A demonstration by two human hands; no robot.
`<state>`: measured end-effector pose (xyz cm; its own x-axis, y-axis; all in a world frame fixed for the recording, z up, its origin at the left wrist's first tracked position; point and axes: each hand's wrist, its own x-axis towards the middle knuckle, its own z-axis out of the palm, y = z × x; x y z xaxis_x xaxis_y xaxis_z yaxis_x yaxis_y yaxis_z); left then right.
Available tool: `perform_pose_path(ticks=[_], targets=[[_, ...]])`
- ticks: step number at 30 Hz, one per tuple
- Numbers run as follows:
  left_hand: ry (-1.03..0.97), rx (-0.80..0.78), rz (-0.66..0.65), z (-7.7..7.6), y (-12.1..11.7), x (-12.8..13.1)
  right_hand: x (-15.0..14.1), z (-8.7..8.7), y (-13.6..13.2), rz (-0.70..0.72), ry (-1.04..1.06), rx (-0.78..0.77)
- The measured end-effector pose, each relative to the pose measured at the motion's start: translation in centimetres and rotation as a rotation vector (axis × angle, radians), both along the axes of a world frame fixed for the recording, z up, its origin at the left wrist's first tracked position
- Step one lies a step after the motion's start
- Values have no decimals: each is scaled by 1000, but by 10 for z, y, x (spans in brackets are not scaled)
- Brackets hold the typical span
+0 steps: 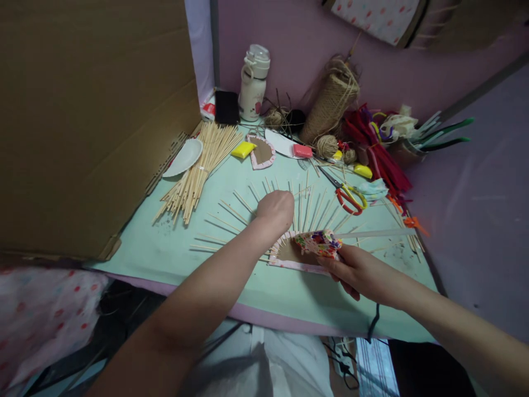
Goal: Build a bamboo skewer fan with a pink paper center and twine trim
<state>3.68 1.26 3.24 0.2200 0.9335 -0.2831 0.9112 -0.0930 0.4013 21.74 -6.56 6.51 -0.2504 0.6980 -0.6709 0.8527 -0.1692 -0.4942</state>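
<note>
A half-round cardboard piece (291,254) with a pink-and-white fabric edge lies near the table's front, and thin bamboo sticks (235,210) fan out from its curved rim. Over the fan, my left hand (276,210) is closed with its fingertips hidden; a bamboo stick (304,192) pokes out on its right side at a different angle from the others. My right hand (349,270) grips a glue gun (318,242) wrapped in flowery cloth. Its nozzle points left over the cardboard, and a translucent glue stick (380,234) juts from its rear.
A bundle of bamboo sticks (198,171) and a white paper plate piece (187,157) lie left. Scissors (347,196) rest right of the fan. Behind are a bottle (253,88), a twine spool (330,99) and red pipe cleaners (382,154). Cardboard (95,127) walls the left side.
</note>
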Motion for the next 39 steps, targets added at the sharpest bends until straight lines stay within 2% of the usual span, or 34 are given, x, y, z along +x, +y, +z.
perform_pose_path(ticks=[8,15,28,39], targets=[[12,3,-6,-2,1,2,4,-4,-1,19,16,5],[33,4,-25,0,-1,1,0,2,-3,-41,46,40],[26,-6,-7,-1,0,-3,-12,0,2,-29,108,-11],[6,-13,9,0,-2,-5,-16,-1,2,-6,63,-46]])
